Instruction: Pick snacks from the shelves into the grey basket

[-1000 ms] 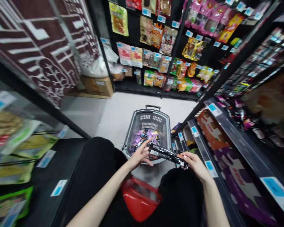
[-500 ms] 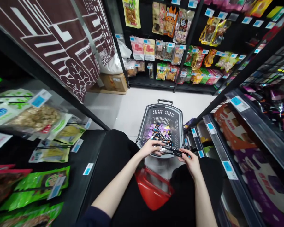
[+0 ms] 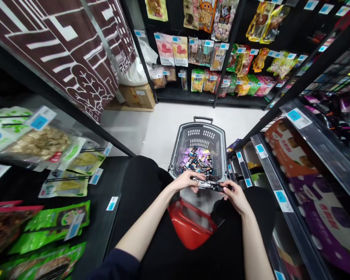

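Between both hands, over the near rim of a grey shopping basket [image 3: 176, 149], is a bunch of slim black snack packets [image 3: 209, 185]. My left hand [image 3: 190, 181] is closed on their left end, fingers over the top. On the right end, my right hand [image 3: 231, 191] pinches with thumb and fingers. How many packets there are I cannot tell. Inside the basket lies a heap of small purple and black wrapped snacks [image 3: 196, 159]. A red plastic piece with an opening [image 3: 189, 233] sits between my knees, below the hands.
Shelves with green snack bags [image 3: 51, 225] stand close on the left. To the right, shelves hold orange and purple cartons [image 3: 312, 210]. Hanging snack bags [image 3: 202, 50] fill the back rack. A cardboard box [image 3: 138, 96] is on the floor at the back left.
The view has tilted slightly downward, so the back rack sits higher. Both hands still hold the black packets, now a little nearer to me relative to the basket.
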Demonstrator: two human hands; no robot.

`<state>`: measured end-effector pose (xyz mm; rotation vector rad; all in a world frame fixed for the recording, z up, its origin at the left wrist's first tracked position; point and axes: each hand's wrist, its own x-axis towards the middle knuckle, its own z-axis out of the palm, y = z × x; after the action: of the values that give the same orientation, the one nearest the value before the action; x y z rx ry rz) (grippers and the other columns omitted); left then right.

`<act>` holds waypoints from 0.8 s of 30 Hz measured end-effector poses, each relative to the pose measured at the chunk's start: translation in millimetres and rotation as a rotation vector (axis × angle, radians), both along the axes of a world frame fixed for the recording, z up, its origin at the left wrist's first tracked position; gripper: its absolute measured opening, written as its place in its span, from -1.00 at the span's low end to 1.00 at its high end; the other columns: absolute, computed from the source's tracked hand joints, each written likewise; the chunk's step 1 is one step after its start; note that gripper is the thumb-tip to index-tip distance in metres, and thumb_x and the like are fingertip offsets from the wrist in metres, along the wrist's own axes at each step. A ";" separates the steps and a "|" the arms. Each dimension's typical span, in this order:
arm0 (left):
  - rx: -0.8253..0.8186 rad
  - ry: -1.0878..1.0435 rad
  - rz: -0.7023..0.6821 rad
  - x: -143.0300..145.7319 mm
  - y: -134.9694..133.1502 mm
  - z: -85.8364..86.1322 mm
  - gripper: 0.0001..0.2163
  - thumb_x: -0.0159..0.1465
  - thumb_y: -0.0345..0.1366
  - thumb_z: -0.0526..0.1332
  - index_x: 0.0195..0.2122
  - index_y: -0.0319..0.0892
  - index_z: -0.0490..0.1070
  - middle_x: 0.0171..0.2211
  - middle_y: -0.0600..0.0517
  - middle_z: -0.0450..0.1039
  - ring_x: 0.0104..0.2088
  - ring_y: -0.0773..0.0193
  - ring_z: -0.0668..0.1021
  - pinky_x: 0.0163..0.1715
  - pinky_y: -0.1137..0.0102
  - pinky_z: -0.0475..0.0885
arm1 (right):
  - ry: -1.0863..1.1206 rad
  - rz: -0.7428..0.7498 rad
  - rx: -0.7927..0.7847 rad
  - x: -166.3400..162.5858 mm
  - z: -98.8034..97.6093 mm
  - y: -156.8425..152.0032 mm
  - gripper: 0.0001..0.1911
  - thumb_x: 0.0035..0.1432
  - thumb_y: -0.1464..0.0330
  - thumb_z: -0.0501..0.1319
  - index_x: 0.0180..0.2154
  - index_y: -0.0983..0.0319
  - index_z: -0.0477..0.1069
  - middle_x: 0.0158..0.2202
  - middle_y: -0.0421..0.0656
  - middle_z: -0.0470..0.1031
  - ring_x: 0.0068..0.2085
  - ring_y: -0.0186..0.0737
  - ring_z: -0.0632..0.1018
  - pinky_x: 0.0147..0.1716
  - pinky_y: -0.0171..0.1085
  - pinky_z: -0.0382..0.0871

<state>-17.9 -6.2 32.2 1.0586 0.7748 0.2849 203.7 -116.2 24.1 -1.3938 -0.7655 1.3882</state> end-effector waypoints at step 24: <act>0.130 0.046 0.362 22.2 -9.2 -23.6 -0.57 -0.15 -0.27 0.42 -0.44 -0.17 0.12 -0.18 -0.08 0.47 -0.73 0.48 0.43 -0.76 0.48 0.36 | -0.366 -0.196 0.077 -16.0 -12.7 13.1 -0.59 -0.23 0.22 0.38 -0.47 0.16 0.14 -0.56 -0.35 0.30 -0.61 -0.37 0.38 -0.65 -0.35 0.30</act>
<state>4.3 -15.4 8.6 1.0456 0.9998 0.6279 187.7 -103.1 11.4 -1.6373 -0.8794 0.9545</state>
